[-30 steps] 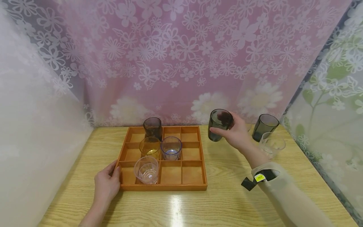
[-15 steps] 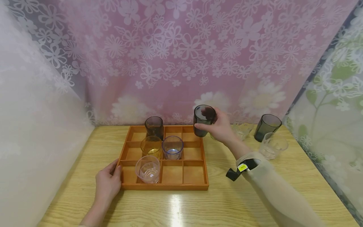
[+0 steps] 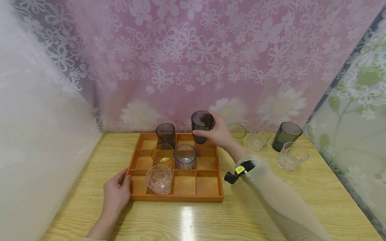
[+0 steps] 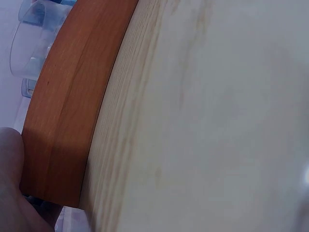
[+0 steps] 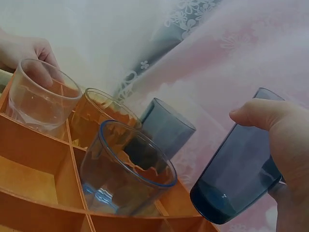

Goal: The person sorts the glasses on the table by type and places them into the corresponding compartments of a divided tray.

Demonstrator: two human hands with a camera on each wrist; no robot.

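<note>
Right hand (image 3: 220,134) grips a dark glass (image 3: 199,126), mouth up, long axis upright.

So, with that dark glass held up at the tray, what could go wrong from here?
The dark glass in the right hand might knock the blue-rimmed glass standing nearby in the tray. Held up by its side, it could also slip. And if the left hand, gripping the tray's left side, jerked, the clear glass in the front row might tip.
</note>
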